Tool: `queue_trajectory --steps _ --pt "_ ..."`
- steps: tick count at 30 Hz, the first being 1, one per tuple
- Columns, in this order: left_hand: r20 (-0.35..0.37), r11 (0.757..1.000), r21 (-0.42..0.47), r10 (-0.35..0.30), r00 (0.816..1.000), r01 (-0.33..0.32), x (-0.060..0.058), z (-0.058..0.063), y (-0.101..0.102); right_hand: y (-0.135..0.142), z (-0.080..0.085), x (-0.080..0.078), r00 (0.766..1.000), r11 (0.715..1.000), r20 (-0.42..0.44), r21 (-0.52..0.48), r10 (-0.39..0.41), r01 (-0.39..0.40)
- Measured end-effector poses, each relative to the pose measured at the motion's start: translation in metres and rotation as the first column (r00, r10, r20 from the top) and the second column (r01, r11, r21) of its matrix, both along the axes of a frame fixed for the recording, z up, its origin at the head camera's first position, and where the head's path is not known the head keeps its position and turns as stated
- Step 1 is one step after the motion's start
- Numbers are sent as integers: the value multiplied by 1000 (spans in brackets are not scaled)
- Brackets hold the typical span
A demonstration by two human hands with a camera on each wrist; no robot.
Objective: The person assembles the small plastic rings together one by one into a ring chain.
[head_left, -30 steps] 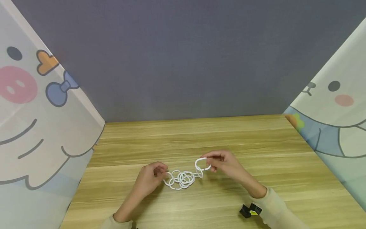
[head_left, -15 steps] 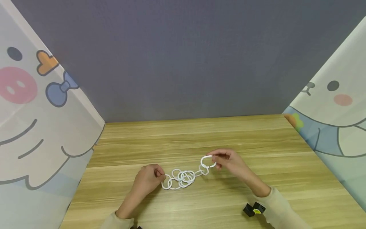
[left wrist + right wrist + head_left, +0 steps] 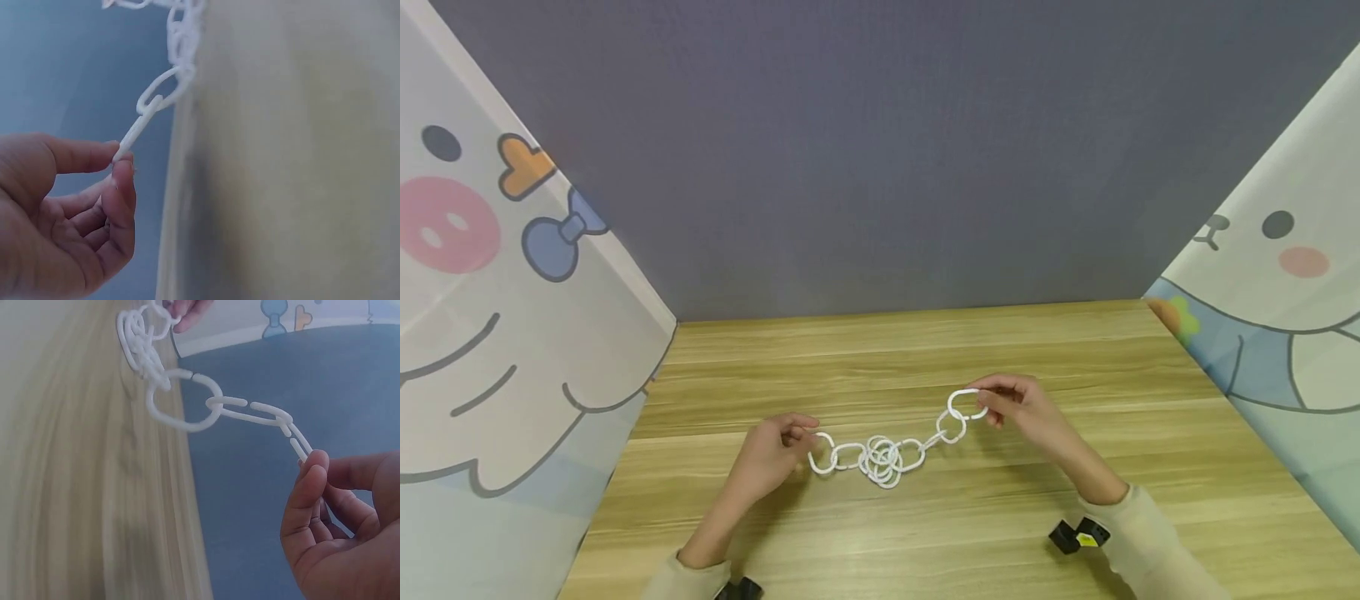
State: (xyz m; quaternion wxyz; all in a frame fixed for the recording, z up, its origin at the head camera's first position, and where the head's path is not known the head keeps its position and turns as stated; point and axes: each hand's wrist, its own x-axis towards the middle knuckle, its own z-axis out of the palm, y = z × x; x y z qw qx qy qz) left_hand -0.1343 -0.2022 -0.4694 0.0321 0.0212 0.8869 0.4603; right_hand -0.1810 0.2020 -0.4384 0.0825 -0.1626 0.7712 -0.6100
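A chain of white oval plastic links stretches between my two hands, with a tangled bunch of links at its middle. My left hand pinches the end link on the left between thumb and fingers; the left wrist view shows that link edge-on at the fingertips. My right hand pinches the end link on the right, raised higher than the bunch. In the right wrist view, a small gap shows in several links, such as the large one near the bunch, and my right hand grips the last link.
The wood-grain table lies beneath the chain. A grey partition rises at its back edge, with cartoon-printed panels at both sides. A small black device sits at the right cuff, and another at the left cuff.
My hands have moved apart, the left one leftward and the right one rightward and farther back. The chain is longer and the tangled bunch smaller, with more links drawn out on the right.
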Motion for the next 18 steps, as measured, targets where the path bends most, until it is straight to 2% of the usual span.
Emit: queue_trajectory --steps 5,8,13,18 --pt "-14 1000 20 23 1000 -23 -5 15 -16 7 4 -4 999 999 -27 10 -48 48" --pt "11 994 95 57 998 -58 -8 24 -26 12 5 -8 997 997 -29 10 -76 76" --pt "44 967 209 142 989 -148 -12 33 -42 20 3 -16 991 991 -11 1 -137 137" --pt "63 932 285 217 974 -226 -18 34 -56 30 -2 -27 981 981 20 -11 -192 192"
